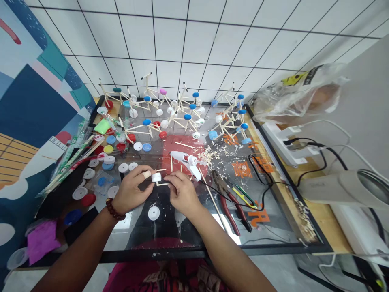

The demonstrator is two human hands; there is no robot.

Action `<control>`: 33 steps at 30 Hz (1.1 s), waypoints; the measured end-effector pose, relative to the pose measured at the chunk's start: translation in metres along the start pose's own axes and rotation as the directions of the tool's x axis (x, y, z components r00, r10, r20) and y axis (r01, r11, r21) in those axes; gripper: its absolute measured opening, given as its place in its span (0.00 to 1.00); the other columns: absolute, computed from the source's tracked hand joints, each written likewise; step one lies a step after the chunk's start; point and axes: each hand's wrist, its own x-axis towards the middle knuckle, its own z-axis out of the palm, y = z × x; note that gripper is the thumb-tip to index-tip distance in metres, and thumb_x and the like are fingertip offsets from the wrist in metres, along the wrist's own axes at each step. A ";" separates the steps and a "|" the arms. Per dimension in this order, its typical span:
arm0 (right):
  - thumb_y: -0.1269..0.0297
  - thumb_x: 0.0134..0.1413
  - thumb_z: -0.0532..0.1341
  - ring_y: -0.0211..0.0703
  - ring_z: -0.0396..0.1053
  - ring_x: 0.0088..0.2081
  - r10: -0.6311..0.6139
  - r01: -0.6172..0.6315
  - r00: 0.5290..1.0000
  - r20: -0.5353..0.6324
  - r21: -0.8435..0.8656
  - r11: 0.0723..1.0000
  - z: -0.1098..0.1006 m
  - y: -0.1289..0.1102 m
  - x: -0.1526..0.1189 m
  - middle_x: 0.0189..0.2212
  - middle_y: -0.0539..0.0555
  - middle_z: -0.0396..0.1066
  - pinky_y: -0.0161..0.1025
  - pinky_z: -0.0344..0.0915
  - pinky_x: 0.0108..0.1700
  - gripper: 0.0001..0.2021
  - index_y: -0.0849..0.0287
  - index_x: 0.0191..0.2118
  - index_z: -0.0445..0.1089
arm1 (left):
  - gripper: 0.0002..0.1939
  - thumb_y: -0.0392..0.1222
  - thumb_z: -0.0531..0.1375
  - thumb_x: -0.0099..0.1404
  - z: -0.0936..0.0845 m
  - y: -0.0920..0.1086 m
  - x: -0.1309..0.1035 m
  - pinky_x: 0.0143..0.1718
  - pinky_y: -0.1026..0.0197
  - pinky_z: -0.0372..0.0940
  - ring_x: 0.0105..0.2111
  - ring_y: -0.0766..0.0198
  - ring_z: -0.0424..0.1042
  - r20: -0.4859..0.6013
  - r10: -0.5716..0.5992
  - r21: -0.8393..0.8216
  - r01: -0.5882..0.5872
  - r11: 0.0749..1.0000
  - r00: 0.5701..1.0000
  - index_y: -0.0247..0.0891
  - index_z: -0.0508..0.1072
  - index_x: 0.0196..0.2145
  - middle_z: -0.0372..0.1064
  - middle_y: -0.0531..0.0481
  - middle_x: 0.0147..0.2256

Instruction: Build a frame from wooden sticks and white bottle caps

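A white bottle cap (156, 177) with thin wooden sticks beside it is between my hands over the dark glass tabletop. My left hand (133, 188) pinches the cap from the left, thumb and forefinger at its edge. On the right, my right hand (183, 192) has its fingertips closed at the ends of the sticks. A white glue gun (187, 160) lies just beyond my right hand. Nearer to me, a loose white cap (153, 213) lies flat on the glass.
Stick-and-cap models (187, 117) stand along the tiled wall. Loose caps (88, 199) and packaged straws (73, 156) lie left. Pliers (231, 202), a yellow cutter (241, 194), wood crumbs (212, 154) and a black cable (264, 170) are right, beside a power strip (282, 144).
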 end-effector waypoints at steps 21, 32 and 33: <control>0.72 0.58 0.59 0.44 0.66 0.38 -0.034 0.035 0.999 0.012 -0.103 0.994 0.000 -0.003 0.000 0.34 0.54 0.69 0.42 0.61 0.42 0.07 0.57 0.36 0.75 | 0.18 0.31 0.61 0.62 0.001 -0.003 -0.001 0.45 0.60 0.68 0.43 0.61 0.73 0.025 0.020 -0.052 -0.018 0.998 0.999 0.40 0.74 0.50 0.72 0.46 0.43; 0.75 0.58 0.59 0.42 0.66 0.36 -0.063 0.065 0.998 0.022 -0.092 0.994 0.000 0.000 -0.001 0.32 0.52 0.70 0.41 0.59 0.41 0.09 0.56 0.35 0.76 | 0.17 0.31 0.61 0.63 0.002 -0.006 -0.002 0.44 0.60 0.68 0.43 0.62 0.72 0.034 0.002 -0.056 0.000 0.998 0.999 0.40 0.74 0.50 0.71 0.47 0.44; 0.75 0.57 0.59 0.42 0.66 0.36 -0.064 0.065 0.998 0.018 -0.093 0.994 0.000 0.000 -0.001 0.32 0.52 0.70 0.41 0.59 0.41 0.09 0.56 0.35 0.76 | 0.17 0.31 0.61 0.63 0.002 -0.006 -0.002 0.44 0.60 0.68 0.43 0.62 0.72 0.034 0.002 -0.056 0.000 0.998 0.999 0.40 0.74 0.50 0.71 0.47 0.43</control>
